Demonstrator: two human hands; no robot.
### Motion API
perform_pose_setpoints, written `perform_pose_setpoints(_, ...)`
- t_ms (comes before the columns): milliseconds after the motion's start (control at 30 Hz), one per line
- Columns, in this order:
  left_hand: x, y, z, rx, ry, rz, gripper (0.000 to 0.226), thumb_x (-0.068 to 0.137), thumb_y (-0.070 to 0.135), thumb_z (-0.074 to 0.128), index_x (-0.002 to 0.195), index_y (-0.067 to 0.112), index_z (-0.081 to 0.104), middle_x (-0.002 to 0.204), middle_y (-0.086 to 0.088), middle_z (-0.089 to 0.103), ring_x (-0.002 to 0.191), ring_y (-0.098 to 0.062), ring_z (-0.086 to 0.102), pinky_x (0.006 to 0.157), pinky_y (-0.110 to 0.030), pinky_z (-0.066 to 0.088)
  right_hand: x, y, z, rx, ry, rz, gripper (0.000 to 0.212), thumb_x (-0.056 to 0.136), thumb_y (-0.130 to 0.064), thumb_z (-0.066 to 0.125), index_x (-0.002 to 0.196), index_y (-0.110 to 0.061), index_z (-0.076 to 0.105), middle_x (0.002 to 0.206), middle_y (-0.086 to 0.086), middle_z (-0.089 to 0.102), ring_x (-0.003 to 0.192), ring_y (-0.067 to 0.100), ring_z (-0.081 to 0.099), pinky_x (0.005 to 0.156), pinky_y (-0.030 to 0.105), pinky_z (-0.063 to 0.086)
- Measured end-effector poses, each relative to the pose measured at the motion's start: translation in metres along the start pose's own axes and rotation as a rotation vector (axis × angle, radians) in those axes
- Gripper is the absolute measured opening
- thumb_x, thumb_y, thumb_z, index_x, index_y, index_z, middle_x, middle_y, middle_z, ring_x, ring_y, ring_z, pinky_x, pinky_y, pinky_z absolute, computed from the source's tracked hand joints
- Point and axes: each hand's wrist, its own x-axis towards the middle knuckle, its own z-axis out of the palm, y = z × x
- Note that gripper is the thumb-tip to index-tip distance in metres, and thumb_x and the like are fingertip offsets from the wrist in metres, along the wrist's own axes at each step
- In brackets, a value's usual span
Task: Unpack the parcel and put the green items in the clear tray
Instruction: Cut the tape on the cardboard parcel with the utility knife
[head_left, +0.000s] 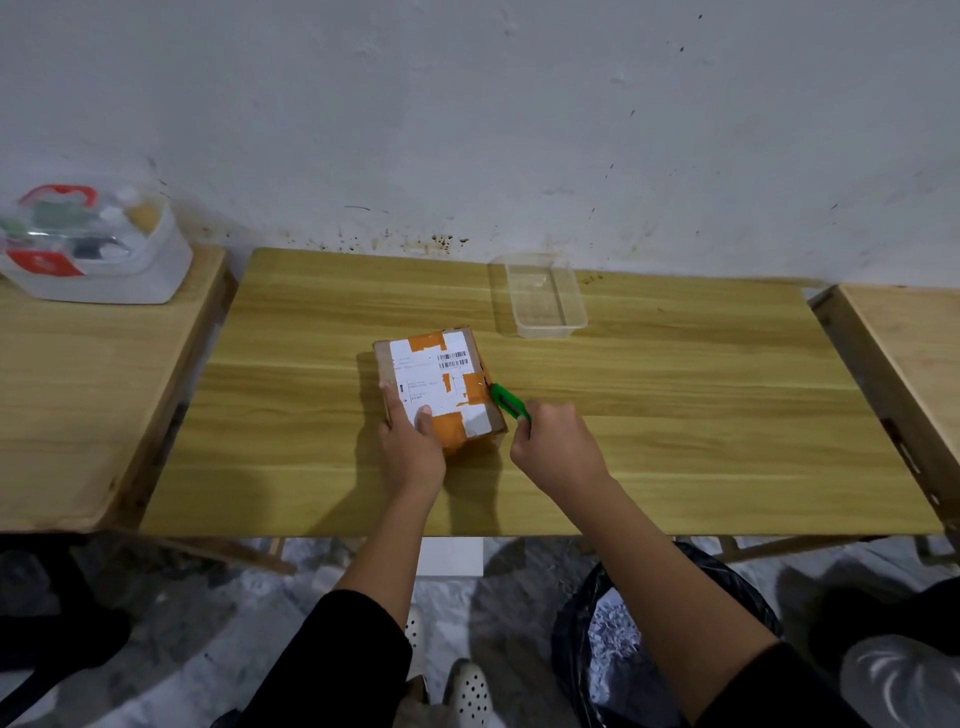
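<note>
Wooden table (675, 415) — stained white wall (467, 130)

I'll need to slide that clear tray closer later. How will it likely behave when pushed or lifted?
The clear tray looks thin-walled and empty, so probably light and somewhat flexible. Its low, flat base on the smooth table suggests sliding easily rather than tipping.

Single head-worn wide-angle view, facing forward and down onto the tabletop (675, 415); wall (467, 104) fills upper frame, floor (208, 597) the lower edge; left hand (410, 447) and right hand (558, 441) near, mid-frame
</note>
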Motion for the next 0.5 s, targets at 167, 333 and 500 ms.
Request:
perform_pose_setpoints(167,0.001,-0.001,0.001,0.005,0.007,-0.014,0.059,0.098,0.037,0.031,0.148,0.032,-0.001,0.130,-0.020,0.041,0.115,-0.034,0.047,0.083,-0.041,0.041,-0.011,0.004,0.005,-0.025,0.010,-0.015,0.019,0.091,-0.015,0.044,0.095,0.000,0.055,0.072,0.013,0.053,0.061,0.027,0.050,0.049,0.030,0.033)
perform_pose_setpoints(333,0.002,-0.003,0.001,0.010,0.005,-0.005,0.059,0.098,0.037,0.031,0.148,0.032,-0.001,0.131,-0.020,0.042,0.115,-0.035,0.047,0.086,-0.042,0.042,-0.019,0.009,0.007,-0.019,0.033,-0.031,0.019,0.092,-0.014,0.043,0.094,0.001,0.054,0.067,0.008,0.047,0.046,0.017,0.037,0.041,0.023,0.020)
perform_pose_setpoints(500,0.002,-0.003,0.000,-0.010,-0.001,0.010,0.059,0.099,0.037,0.031,0.148,0.033,-0.001,0.131,-0.019,0.042,0.115,-0.035,0.048,0.089,-0.044,0.044,-0.027,0.018,0.010,0.003,0.059,-0.047,0.018,0.092,-0.016,0.042,0.091,-0.002,0.054,0.053,-0.003,0.035,0.042,0.011,0.033,0.040,0.023,0.020)
